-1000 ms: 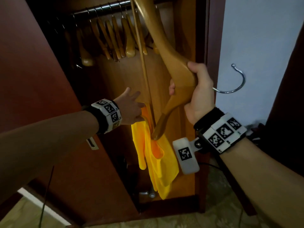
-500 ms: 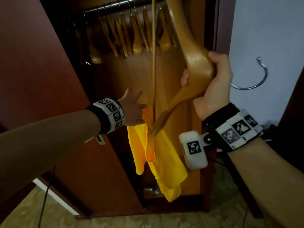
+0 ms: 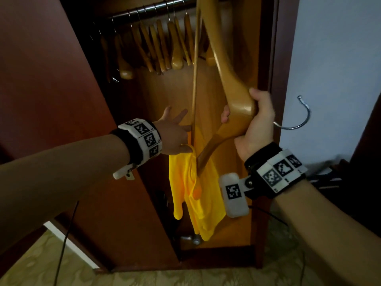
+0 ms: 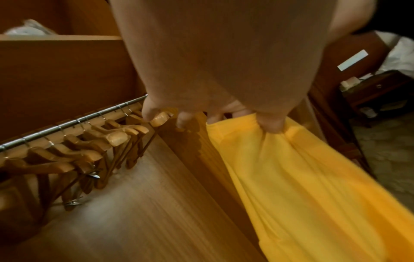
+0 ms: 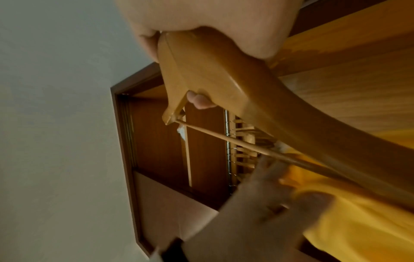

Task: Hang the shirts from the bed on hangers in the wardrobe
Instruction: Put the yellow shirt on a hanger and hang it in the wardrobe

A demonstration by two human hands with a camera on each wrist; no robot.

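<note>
Yellow shirt (image 3: 193, 190) pinched in the left hand (image 3: 175, 135); right hand (image 3: 253, 124) grips the hanger (image 3: 237, 96). Better to ease its lower arm through the neck gently.

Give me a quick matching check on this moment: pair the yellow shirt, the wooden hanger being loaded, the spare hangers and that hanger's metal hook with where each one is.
Things:
1. yellow shirt
2. wooden hanger
3. spare hangers
4. metal hook

Places:
A. on the wardrobe rail
B. gripped at its middle by the right hand
C. pinched at its top edge by the left hand, hanging down
D. sticking out past the right hand, in front of the pale wall

Pairs: 1-C, 2-B, 3-A, 4-D
</note>
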